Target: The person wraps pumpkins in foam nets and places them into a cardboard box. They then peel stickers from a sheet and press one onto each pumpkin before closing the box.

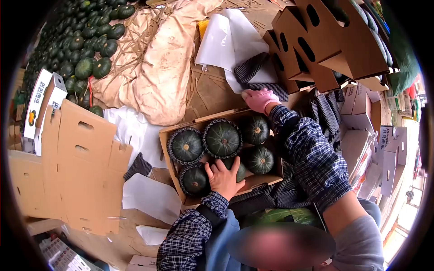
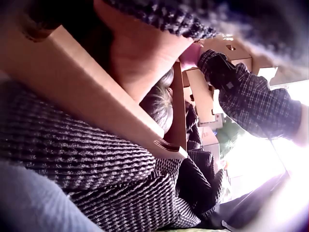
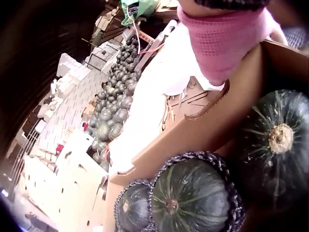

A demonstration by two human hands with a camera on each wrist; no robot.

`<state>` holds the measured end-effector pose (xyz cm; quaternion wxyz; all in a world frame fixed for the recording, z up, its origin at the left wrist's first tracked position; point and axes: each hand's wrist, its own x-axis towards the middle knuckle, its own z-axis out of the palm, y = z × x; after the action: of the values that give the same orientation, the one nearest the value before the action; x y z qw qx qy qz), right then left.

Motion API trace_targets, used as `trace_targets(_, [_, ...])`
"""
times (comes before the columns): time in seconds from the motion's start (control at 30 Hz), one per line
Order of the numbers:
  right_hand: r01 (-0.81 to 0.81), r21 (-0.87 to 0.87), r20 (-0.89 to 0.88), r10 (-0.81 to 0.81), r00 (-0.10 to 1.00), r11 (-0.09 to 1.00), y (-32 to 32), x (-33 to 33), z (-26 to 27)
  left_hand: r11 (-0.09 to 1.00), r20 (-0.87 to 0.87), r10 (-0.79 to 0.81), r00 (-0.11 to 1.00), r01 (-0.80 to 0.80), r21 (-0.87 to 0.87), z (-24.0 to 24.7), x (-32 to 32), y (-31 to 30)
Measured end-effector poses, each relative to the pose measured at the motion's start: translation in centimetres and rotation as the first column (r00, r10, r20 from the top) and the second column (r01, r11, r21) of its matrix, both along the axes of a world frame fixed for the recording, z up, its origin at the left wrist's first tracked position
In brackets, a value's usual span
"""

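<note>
In the head view, a cardboard box (image 1: 202, 123) holds several dark green squashes, some in dark mesh sleeves. My bare left hand (image 1: 224, 180) rests with spread fingers on an unsleeved squash (image 1: 240, 171) in its near row, beside a sleeved one (image 1: 194, 179). Beyond the box's far edge, my pink-gloved right hand (image 1: 261, 100) is at a dark mesh sleeve (image 1: 276, 90); its grip is unclear. The right wrist view has the glove (image 3: 222, 46) above the box wall, near an unsleeved squash (image 3: 277, 145). The left fingertips are hidden in the left wrist view.
Squashes are piled at the far left (image 1: 84, 67), beside a beige cloth (image 1: 158, 67). Stacked cartons (image 1: 334, 49) stand at far right, with more mesh sleeves (image 1: 318, 113) below them. A flat cardboard sheet (image 1: 81, 167) lies left, and white sheets (image 1: 151, 198) lie near the box.
</note>
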<state>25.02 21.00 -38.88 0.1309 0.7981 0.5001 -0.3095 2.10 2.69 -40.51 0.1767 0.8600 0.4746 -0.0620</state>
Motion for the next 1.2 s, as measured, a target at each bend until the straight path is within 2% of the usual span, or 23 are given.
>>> trace_targets(0.07, [-0.31, 0.146, 0.054, 0.305, 0.951, 0.94, 0.1, 0.8, -0.8, 0.999, 0.06, 0.011, 0.998, -0.008, -0.048, 0.1, -0.4, 0.6])
trace_targets(0.17, [0.087, 0.435, -0.006, -0.094, 0.996, 0.896, 0.1, 2.3, -3.7, 0.988, 0.209, 0.095, 0.973, -0.066, -0.143, 2.1, -1.8, 1.4])
trace_targets(0.2, [0.133, 0.476, -0.056, -0.121, 0.991, 0.869, -0.1, 2.8, -3.8, 0.971, 0.323, 0.156, 0.933, -0.085, -0.222, 3.6, -2.2, 1.8])
trace_targets(0.3, [0.139, 0.636, -0.018, -0.165, 0.986, 0.759, -0.8, 3.9, -3.2, 0.982, 0.487, 0.187, 0.853, -0.176, -0.069, 7.3, -3.3, 5.1])
trace_targets(0.43, [0.133, 0.934, -0.101, -0.11, 0.989, 0.333, -5.6, 1.7, 3.5, 0.955, 0.431, 0.126, 0.894, -0.228, 0.192, 5.7, -5.2, 9.9])
trace_targets(0.47, [0.188, 0.905, -0.163, -0.099, 0.982, 0.382, -7.7, 0.7, 5.8, 0.951, 0.436, 0.13, 0.89, -0.237, 0.2, 6.5, -4.6, 9.4])
trace_targets(0.53, [0.219, 0.837, -0.246, -0.013, 0.969, 0.501, -13.5, -4.6, 11.1, 0.989, 0.727, 0.08, 0.682, -0.142, 0.025, 9.2, -2.2, 6.7])
trace_targets(0.6, [0.405, 0.732, -0.535, 0.095, 0.84, 0.548, -17.0, -8.0, 12.0, 0.923, 0.78, 0.34, 0.525, -0.027, -0.384, 11.6, -0.3, 4.0])
trace_targets(0.67, [0.611, 0.608, -0.693, -0.037, 0.72, 0.507, -19.1, -9.6, 11.4, 0.918, 0.816, 0.376, 0.438, -0.057, -0.393, 11.5, -0.4, 3.1])
trace_targets(0.73, [0.651, 0.586, -0.725, -0.047, 0.687, 0.482, -19.6, -10.3, 11.9, 0.975, 0.839, 0.222, 0.497, -0.132, -0.179, 10.0, -2.1, 2.7])
trace_targets(0.77, [0.591, 0.633, -0.689, 0.015, 0.725, 0.5, -19.8, -10.8, 11.7, 0.967, 0.835, 0.255, 0.488, -0.128, -0.22, 9.9, -2.8, 2.4])
trace_targets(0.8, [0.529, 0.679, -0.649, 0.078, 0.757, 0.509, -19.8, -11.2, 11.6, 0.897, 0.795, 0.425, 0.433, -0.085, -0.433, 10.3, -3.6, 2.1])
trace_targets(0.83, [0.26, 0.728, -0.47, 0.185, 0.863, 0.635, -19.4, -10.2, 12.5, 0.6, 0.606, 0.794, 0.037, 0.105, -0.793, 10.3, -4.2, 1.6])
trace_targets(0.87, [0.235, 0.67, -0.53, 0.232, 0.816, 0.704, -19.9, -9.1, 10.5, 0.226, 0.131, 0.963, -0.237, 0.438, -0.87, 10.1, -4.8, 1.2])
trace_targets(0.9, [0.589, 0.137, -0.962, -0.034, 0.27, 0.797, -20.5, -7.5, 8.8, 0.106, -0.055, 0.968, -0.247, 0.592, -0.799, 9.7, -5.7, 1.6])
trace_targets(0.93, [0.509, -0.497, -0.857, -0.305, -0.416, 0.702, -21.2, -6.4, 7.9, 0.216, 0.163, 0.976, -0.145, 0.53, -0.82, 5.5, -7.8, 0.2])
trace_targets(0.97, [0.43, -0.63, -0.731, -0.308, -0.609, 0.646, -21.7, -6.5, 8.5, 0.214, 0.226, 0.972, -0.062, 0.632, -0.745, 6.6, -9.1, 1.0])
trace_targets(1.0, [0.508, -0.367, -0.891, -0.137, -0.434, 0.779, -23.1, -7.0, 7.2, 0.196, 0.297, 0.955, 0.011, 0.727, -0.659, 7.8, -9.9, 1.6])
trace_targets(1.03, [0.506, -0.366, -0.892, -0.14, -0.43, 0.781, -23.0, -7.5, 7.5, 0.213, 0.312, 0.95, -0.006, 0.743, -0.634, 8.2, -10.0, 1.2])
trace_targets(1.07, [0.395, -0.463, -0.818, -0.211, -0.535, 0.793, -23.1, -8.2, 8.1, 0.278, 0.327, 0.944, -0.044, 0.64, -0.717, 8.8, -9.8, 0.3])
trace_targets(1.1, [0.272, -0.543, -0.727, -0.283, -0.626, 0.794, -23.2, -8.9, 8.4, 0.396, 0.483, 0.875, 0.044, 0.507, -0.765, 9.4, -9.3, 0.4])
trace_targets(1.13, [0.288, -0.467, -0.801, -0.262, -0.538, 0.836, -23.1, -9.6, 8.0, 0.524, 0.608, 0.778, 0.157, 0.371, -0.766, 9.7, -8.9, 0.7])
trace_targets(1.2, [0.343, -0.116, -0.985, -0.063, -0.163, 0.932, -22.6, -10.2, 8.1, 0.576, 0.645, 0.734, 0.212, 0.307, -0.757, 8.9, -9.0, 0.7])
